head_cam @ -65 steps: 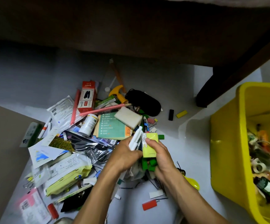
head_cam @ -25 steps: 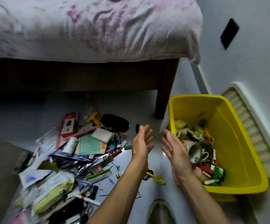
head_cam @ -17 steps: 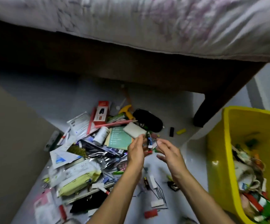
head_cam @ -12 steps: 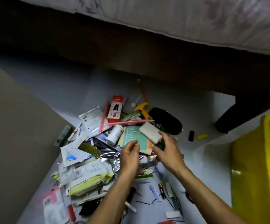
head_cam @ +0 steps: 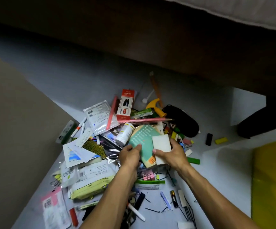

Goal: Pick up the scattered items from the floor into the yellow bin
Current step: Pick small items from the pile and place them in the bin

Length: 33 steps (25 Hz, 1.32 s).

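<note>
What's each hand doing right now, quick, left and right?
Left hand: grips the left edge of the green booklet.
Right hand: holds the white block against the booklet.

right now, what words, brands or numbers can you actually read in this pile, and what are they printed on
"Sismon" reads along the side of the red box.
A similar brand word on the box's top end appears upside down and is too blurred to confirm.
Teal booklet, gripped by the left hand: rows of print, too small to read.
White bottle: label unreadable.
Clear packet: barcode and text, too blurred.
Yellow-green pack: label unreadable.
</note>
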Motion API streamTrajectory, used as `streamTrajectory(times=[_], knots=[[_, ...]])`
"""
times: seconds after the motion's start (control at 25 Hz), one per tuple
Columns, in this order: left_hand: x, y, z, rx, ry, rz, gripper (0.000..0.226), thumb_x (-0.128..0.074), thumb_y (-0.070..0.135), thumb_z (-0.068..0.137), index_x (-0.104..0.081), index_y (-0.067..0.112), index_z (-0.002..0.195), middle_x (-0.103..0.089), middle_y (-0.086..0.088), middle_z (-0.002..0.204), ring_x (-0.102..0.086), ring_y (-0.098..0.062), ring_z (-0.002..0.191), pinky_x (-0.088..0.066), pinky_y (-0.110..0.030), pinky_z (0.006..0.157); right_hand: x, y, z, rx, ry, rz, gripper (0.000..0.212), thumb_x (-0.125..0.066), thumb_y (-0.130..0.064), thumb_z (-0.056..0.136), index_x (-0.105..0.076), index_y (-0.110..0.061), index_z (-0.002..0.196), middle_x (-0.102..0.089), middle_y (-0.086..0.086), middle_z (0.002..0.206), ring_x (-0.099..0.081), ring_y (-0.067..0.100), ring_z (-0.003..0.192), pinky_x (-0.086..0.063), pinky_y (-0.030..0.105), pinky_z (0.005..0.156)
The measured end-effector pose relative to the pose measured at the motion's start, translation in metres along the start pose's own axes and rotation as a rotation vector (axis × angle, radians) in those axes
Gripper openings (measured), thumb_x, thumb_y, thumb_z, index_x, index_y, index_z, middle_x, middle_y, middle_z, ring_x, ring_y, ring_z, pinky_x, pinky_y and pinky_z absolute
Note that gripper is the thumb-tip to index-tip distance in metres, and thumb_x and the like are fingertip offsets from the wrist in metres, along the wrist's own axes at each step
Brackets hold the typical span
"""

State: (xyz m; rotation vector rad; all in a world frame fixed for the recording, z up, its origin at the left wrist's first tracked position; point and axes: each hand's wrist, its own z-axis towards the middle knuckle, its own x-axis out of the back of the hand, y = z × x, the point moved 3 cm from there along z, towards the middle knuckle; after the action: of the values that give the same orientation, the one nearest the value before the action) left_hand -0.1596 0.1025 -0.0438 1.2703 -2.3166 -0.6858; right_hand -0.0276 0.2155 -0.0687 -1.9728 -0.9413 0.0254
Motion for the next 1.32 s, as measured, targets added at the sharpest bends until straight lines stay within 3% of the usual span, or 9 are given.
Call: streamTrajectory(times=[0.28, 0.48, 0.6, 0.72, 0.84, 0.96, 1.08, 1.2, 1.32], knots=[[-0.002, -0.022, -0.041, -0.084, 0.033, 0.015, 0.028, -0.071, 0.019, 0.083, -0.056, 0.019, 0.107, -0.069, -0.002, 0.095, -0.067, -0.017, 0.077, -0.052, -0.028, 0.06, 0.018, -0.007, -0.06, 0.01, 0.045, 0.246, 0.039, -0.08, -0.014, 0.078, -0.062, -0.021, 0.113, -0.073, 0.001, 0.1, -0.072, 0.021, 0.083, -0.062, 0.041, 0.07], [-0.02, -0.031, -0.106, -0.089, -0.165, -0.146, 0.023, -0.065, 0.013, 0.088, -0.065, 0.015, 0.112, -0.074, -0.009, 0.105, -0.07, -0.029, 0.091, -0.058, -0.038, 0.068, 0.079, -0.001, -0.127, 0.016, 0.05, 0.416, 0.035, -0.077, -0.009, 0.081, -0.064, -0.014, 0.114, -0.075, 0.008, 0.099, -0.073, 0.028, 0.085, -0.061, 0.046, 0.074], [-0.048, -0.027, -0.147, -0.096, -0.333, -0.128, 0.023, -0.059, 0.024, 0.093, -0.064, 0.011, 0.112, -0.071, -0.014, 0.105, -0.067, -0.026, 0.079, -0.051, -0.026, 0.054, 0.131, 0.009, -0.173, 0.042, 0.166, 0.572, 0.038, -0.076, -0.008, 0.081, -0.062, -0.011, 0.116, -0.074, 0.012, 0.104, -0.071, 0.034, 0.091, -0.058, 0.054, 0.081], [-0.087, -0.03, -0.193, -0.128, -0.478, -0.038, 0.027, -0.05, 0.034, 0.099, -0.061, 0.015, 0.115, -0.072, -0.009, 0.1, -0.069, -0.025, 0.087, -0.055, -0.033, 0.07, 0.201, 0.025, -0.224, 0.126, 0.399, 0.784, 0.047, -0.076, -0.015, 0.075, -0.061, -0.008, 0.119, -0.073, 0.016, 0.108, -0.07, 0.035, 0.093, -0.058, 0.05, 0.078], [-0.119, -0.043, -0.23, -0.189, -0.567, 0.067, 0.026, -0.046, 0.035, 0.101, -0.059, 0.019, 0.117, -0.072, -0.008, 0.103, -0.07, -0.025, 0.094, -0.055, -0.035, 0.072, 0.27, 0.044, -0.27, 0.179, 0.655, 0.9, 0.049, -0.077, -0.019, 0.075, -0.061, -0.011, 0.121, -0.073, 0.012, 0.108, -0.072, 0.03, 0.093, -0.061, 0.043, 0.072], [-0.13, -0.055, -0.246, -0.207, -0.574, 0.104, 0.029, -0.043, 0.037, 0.102, -0.058, 0.02, 0.119, -0.07, -0.005, 0.107, -0.067, -0.021, 0.098, -0.055, -0.035, 0.075, 0.311, 0.061, -0.29, 0.017, 0.832, 0.562, 0.055, -0.077, -0.027, 0.082, -0.054, -0.012, 0.129, -0.068, 0.013, 0.119, -0.068, 0.031, 0.1, -0.058, 0.043, 0.076], [-0.118, -0.06, -0.245, -0.228, -0.491, 0.157, 0.032, -0.042, 0.037, 0.102, -0.057, 0.018, 0.122, -0.066, -0.004, 0.112, -0.063, -0.02, 0.102, -0.053, -0.035, 0.076, 0.315, 0.061, -0.291, -0.079, 0.925, -0.054, 0.079, -0.075, -0.032, 0.082, -0.034, -0.01, 0.146, -0.047, 0.017, 0.144, -0.046, 0.035, 0.13, -0.04, 0.046, 0.104], [-0.087, -0.06, -0.222, -0.235, -0.357, 0.178, 0.034, -0.044, 0.037, 0.102, -0.06, 0.015, 0.122, -0.065, -0.005, 0.113, -0.061, -0.022, 0.103, -0.05, -0.038, 0.082, 0.267, 0.03, -0.273, 0.223, 0.807, -0.167, 0.059, -0.07, -0.024, 0.085, -0.044, -0.021, 0.139, -0.049, 0.006, 0.142, -0.046, 0.029, 0.128, -0.039, 0.043, 0.103], [-0.049, -0.061, -0.191, -0.24, -0.268, 0.165, 0.032, -0.044, 0.035, 0.102, -0.066, 0.015, 0.113, -0.066, -0.005, 0.107, -0.06, -0.02, 0.091, -0.046, -0.032, 0.074, 0.198, 0.01, -0.242, 0.345, 0.51, -0.202, 0.05, -0.069, -0.018, 0.087, -0.051, -0.025, 0.132, -0.053, -0.001, 0.134, -0.052, 0.021, 0.116, -0.046, 0.039, 0.096]])
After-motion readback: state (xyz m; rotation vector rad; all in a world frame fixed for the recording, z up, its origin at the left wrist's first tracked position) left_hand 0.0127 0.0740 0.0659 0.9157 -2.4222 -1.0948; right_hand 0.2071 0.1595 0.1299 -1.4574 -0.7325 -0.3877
